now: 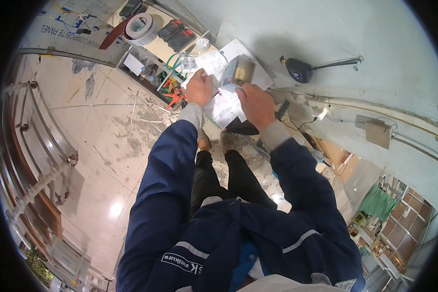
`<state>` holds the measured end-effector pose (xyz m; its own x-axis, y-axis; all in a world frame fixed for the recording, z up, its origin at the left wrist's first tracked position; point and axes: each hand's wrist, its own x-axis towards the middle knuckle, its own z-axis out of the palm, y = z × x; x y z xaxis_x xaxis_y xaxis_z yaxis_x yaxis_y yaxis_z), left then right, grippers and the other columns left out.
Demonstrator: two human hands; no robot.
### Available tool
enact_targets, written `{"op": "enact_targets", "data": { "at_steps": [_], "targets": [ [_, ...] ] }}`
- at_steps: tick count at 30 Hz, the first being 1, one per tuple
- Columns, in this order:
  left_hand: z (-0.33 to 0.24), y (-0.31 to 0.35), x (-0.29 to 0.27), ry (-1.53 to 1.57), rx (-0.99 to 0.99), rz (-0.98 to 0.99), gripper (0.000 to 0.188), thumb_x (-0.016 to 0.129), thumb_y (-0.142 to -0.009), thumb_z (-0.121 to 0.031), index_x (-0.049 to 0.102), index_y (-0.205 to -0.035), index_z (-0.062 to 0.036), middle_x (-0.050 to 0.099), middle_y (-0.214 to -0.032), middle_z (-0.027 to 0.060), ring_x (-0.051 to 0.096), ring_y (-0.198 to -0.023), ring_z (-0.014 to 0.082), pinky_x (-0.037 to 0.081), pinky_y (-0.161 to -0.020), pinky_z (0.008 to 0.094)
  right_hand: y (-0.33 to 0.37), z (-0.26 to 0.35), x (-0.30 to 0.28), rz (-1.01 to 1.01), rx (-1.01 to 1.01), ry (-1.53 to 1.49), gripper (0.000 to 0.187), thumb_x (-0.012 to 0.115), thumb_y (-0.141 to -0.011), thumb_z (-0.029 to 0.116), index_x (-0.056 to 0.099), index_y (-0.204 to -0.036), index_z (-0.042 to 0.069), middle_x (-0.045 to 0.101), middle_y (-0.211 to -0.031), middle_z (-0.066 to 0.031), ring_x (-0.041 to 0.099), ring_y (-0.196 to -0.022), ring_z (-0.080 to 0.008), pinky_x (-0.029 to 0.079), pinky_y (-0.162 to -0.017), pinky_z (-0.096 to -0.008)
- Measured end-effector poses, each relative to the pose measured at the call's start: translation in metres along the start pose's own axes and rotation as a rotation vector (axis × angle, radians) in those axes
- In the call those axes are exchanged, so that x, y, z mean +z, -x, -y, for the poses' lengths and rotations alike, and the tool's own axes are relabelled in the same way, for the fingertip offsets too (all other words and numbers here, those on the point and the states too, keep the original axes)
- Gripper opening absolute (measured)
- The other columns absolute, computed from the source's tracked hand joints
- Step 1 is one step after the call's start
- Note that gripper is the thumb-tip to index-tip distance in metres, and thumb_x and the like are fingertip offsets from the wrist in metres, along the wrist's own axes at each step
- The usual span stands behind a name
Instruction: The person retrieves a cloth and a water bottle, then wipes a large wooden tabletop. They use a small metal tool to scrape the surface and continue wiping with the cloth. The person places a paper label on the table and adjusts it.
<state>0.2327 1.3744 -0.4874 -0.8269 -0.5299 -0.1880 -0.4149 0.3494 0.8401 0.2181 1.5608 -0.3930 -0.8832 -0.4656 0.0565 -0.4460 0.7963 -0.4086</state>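
Note:
My right hand point(258, 104) is closed on the near edge of a small box point(238, 72), blue and white on one side and brownish gold on the other. The box is tilted and slightly smeared by motion, above the papers. My left hand point(200, 88) is over the papers to its left, fingers curled in; whether a sheet is pinched in them is hidden. Printed and handwritten white papers point(225, 108) lie spread on the narrow bench under and around both hands.
Left along the bench are a wide roll of abrasive or tape point(141, 28), red-and-black cases point(176, 35) and orange-handled tools point(174, 95). A black tape-measure-like tool point(299, 70) is by the pale wall at right. A rack point(39, 185) holding long brown strips stands far left.

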Motion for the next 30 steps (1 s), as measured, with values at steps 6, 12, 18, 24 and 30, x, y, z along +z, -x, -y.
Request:
{"op": "enact_targets", "data": {
  "at_steps": [6, 12, 18, 24, 30],
  "targets": [
    [0.051, 0.077, -0.063, 0.298, -0.063, -0.095, 0.047, 0.066, -0.093, -0.024, 0.055, -0.133, -0.0032, 0.069, -0.107, 0.0164, 0.069, -0.094, 0.0237, 0.054, -0.084, 0.0335, -0.019, 0.004, 0.014, 0.178, 0.064, 0.052, 0.030, 0.061, -0.093, 0.031, 0.056, -0.115, 0.011, 0.071, -0.093, -0.0149, 0.068, -0.082, -0.0385, 0.053, -0.071, -0.0502],
    [0.166, 0.283, -0.152, -0.144, -0.443, -0.107, 0.050, 0.065, -0.092, -0.034, 0.056, -0.131, -0.0037, 0.071, -0.109, 0.0189, 0.070, -0.097, 0.0287, 0.053, -0.087, 0.0373, 0.013, -0.004, -0.013, 0.100, 0.172, -0.069, 0.062, 0.065, -0.090, 0.029, 0.043, -0.146, 0.015, 0.071, -0.089, -0.0168, 0.068, -0.080, -0.0391, 0.052, -0.071, -0.0501],
    [0.199, 0.616, -0.110, -0.174, -1.459, -0.354, 0.059, 0.062, -0.086, -0.044, 0.059, -0.132, -0.0072, 0.064, -0.125, 0.0233, 0.059, -0.120, 0.0390, 0.046, -0.104, 0.0441, 0.079, -0.010, 0.007, 0.174, -0.240, -0.259, 0.035, 0.050, -0.102, 0.027, 0.063, -0.125, 0.003, 0.066, -0.119, -0.0216, 0.063, -0.106, -0.0375, 0.050, -0.090, -0.0419],
    [0.166, 0.785, 0.060, 0.283, -1.732, -0.430, 0.055, 0.058, -0.085, -0.045, 0.071, -0.110, 0.0016, 0.065, -0.120, 0.0269, 0.061, -0.116, 0.0412, 0.048, -0.099, 0.0464, 0.140, -0.006, 0.064, 0.625, -0.759, 0.084, 0.047, 0.055, -0.098, 0.040, 0.067, -0.082, -0.003, 0.068, -0.085, -0.0250, 0.064, -0.080, -0.0445, 0.047, -0.075, -0.0525],
    [0.173, 0.779, 0.164, 0.457, -1.470, -0.557, 0.057, 0.054, -0.086, -0.054, 0.073, -0.110, -0.0054, 0.067, -0.116, 0.0239, 0.063, -0.111, 0.0421, 0.049, -0.096, 0.0476, 0.201, 0.081, 0.159, 1.074, -1.258, 0.747, 0.048, 0.054, -0.096, 0.043, 0.066, -0.082, 0.000, 0.068, -0.077, -0.0203, 0.067, -0.074, -0.0360, 0.049, -0.067, -0.0513]
  ]
}}
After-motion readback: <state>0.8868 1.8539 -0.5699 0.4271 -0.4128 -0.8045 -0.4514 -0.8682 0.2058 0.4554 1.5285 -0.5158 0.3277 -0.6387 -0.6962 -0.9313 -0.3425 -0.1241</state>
